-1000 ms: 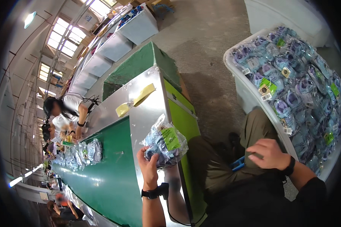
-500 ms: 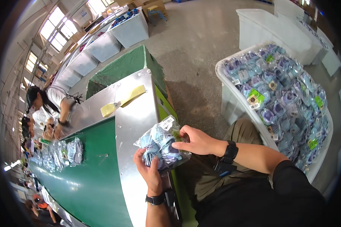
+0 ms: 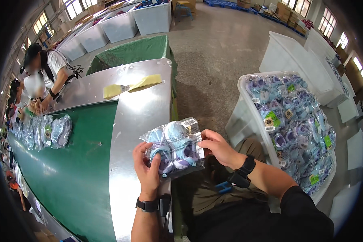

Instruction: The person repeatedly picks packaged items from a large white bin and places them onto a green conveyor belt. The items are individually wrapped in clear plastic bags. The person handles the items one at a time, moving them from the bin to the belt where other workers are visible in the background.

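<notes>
Between my hands is a clear plastic bag of light blue and purple shoes [image 3: 174, 146], held above the metal edge of the work table. My left hand [image 3: 147, 167] grips its left side, thumb lying on the front. At the bag's right edge, my right hand [image 3: 218, 147] pinches the plastic near a label, its fingertips partly behind the bag. A white barcode sticker shows at the top corner. Similar bagged shoes [image 3: 61, 131] lie in a row on the green conveyor belt [image 3: 74, 177] to the left.
On my right, a large white bin [image 3: 243, 86] is heaped with bagged shoes. A green-lined container [image 3: 129, 54] stands beyond the metal table end [image 3: 143, 101], which has yellow tape [image 3: 133, 86] on it. Co-workers [image 3: 48, 76] work along the belt at far left.
The bag has turned to face me more squarely, its printed plastic now spread flat. My right hand has shifted to the bag's right edge. The view has swung to the right.
</notes>
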Action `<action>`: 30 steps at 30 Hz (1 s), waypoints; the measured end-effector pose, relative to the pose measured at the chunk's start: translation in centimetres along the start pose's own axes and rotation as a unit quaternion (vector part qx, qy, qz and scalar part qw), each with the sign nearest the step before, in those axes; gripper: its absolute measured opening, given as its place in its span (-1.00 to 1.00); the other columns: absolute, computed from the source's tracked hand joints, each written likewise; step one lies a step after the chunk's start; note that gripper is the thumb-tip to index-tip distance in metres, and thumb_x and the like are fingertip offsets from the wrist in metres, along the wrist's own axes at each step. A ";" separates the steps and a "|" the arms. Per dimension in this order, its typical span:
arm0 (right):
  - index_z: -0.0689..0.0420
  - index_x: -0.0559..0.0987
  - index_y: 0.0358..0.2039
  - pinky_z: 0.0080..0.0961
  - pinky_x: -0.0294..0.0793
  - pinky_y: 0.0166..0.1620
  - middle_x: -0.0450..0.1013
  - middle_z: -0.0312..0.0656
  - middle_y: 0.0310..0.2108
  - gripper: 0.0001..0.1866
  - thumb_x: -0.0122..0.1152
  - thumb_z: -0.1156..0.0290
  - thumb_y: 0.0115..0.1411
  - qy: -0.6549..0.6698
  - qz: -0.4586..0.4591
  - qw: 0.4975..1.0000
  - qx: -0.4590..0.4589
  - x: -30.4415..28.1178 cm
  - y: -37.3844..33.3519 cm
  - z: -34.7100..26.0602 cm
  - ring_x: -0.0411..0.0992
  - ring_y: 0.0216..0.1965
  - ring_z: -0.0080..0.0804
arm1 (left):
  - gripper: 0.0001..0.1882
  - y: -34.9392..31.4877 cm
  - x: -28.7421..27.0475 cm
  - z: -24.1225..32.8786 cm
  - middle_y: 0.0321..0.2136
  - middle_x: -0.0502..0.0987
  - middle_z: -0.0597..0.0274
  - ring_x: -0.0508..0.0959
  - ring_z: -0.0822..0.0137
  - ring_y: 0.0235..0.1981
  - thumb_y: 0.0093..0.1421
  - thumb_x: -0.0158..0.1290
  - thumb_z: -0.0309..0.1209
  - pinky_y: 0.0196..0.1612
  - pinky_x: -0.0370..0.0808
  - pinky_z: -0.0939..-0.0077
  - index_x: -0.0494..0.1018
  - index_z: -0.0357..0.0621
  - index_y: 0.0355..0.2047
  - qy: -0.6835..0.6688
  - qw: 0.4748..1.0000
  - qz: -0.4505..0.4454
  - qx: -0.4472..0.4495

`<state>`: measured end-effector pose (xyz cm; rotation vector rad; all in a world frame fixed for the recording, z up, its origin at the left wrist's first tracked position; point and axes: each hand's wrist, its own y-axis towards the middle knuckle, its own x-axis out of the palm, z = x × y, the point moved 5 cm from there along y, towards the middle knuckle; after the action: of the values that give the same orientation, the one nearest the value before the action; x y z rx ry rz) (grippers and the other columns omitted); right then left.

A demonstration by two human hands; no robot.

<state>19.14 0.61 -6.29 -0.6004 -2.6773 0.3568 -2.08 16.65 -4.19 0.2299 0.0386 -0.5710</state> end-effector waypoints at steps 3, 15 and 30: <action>0.14 0.48 0.14 -0.42 0.56 0.02 0.51 -0.25 0.01 -0.63 0.26 0.27 0.43 -0.038 0.008 0.999 -0.023 1.1 0.4 0.7 0.52 -0.04 -0.55 | -0.56 0.0 0.1 0.1 0.22 0.37 0.18 0.45 0.36 0.02 0.20 0.24 -0.42 -0.01 0.41 0.50 0.53 -0.13 0.11 -0.009 1.000 -0.006 -0.016; 0.16 0.52 -0.11 -0.57 0.24 -0.57 0.46 -0.33 -0.43 -0.63 0.38 0.19 0.23 0.095 0.055 0.994 0.005 -2.2 -4.2 2.3 0.36 -0.55 -0.61 | -0.75 -0.6 1.3 -1.0 -0.13 0.61 0.11 0.59 0.32 -0.17 0.46 0.04 -0.45 -0.07 0.53 0.48 0.47 -0.26 0.09 -0.174 0.981 -0.018 -0.087; 0.08 0.52 0.01 -0.41 0.59 -0.34 0.60 -0.21 -0.18 -0.73 0.15 0.20 0.44 0.237 0.527 0.751 -0.320 -35.9 -41.8 -2.8 0.60 -0.36 -0.36 | -0.77 -0.9 1.4 -0.3 -0.40 0.60 0.16 0.53 0.44 -0.47 0.54 0.00 -0.29 -0.47 0.42 0.67 0.46 -0.21 -0.02 -0.082 0.992 0.005 -0.099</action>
<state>35.49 -51.87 -1.14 -2.0657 -1.6438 -0.4433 -1.41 15.28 -4.82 -0.0108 -0.0649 -0.5701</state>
